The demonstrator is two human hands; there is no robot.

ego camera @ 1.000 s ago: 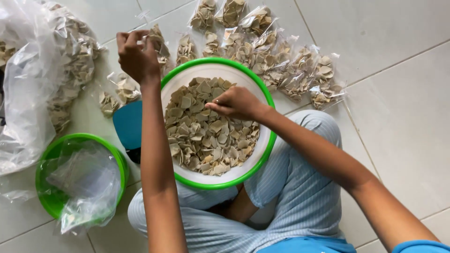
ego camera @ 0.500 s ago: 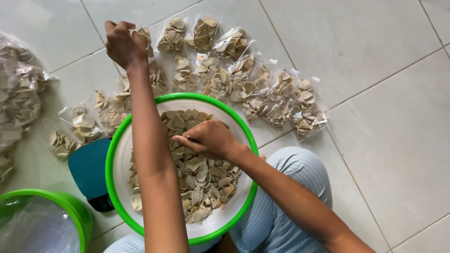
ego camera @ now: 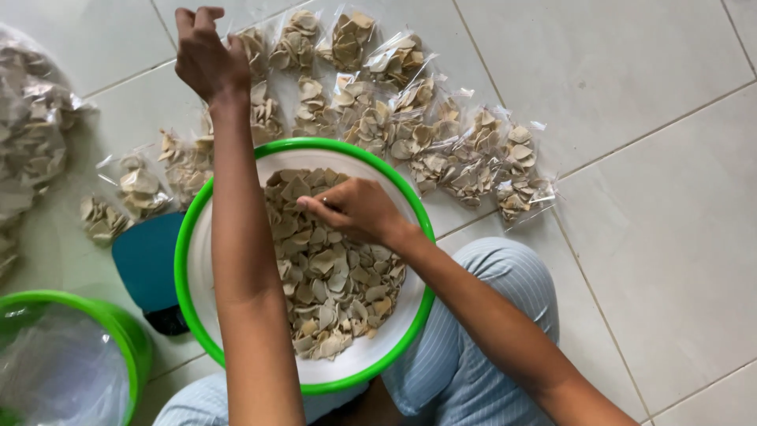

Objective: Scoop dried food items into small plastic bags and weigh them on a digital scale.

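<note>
Under the right hand [ego camera: 359, 209], beige chips [ego camera: 331, 272] fill a white basin [ego camera: 236, 315] with a bright green rim. Beyond the left hand [ego camera: 206, 57], clear bags [ego camera: 441, 146] show the same beige on pale grey floor [ego camera: 654, 197] tiles. Trousers [ego camera: 473, 347] are light blue with fine stripes. Left of the arm sits a teal scale [ego camera: 148, 264].

two hands [ego camera: 206, 59], two green-rimmed bowls [ego camera: 186, 237], one teal scale [ego camera: 146, 260], roughly twenty small filled chip bags [ego camera: 394, 126]; one large clear sack [ego camera: 31, 142]
</note>
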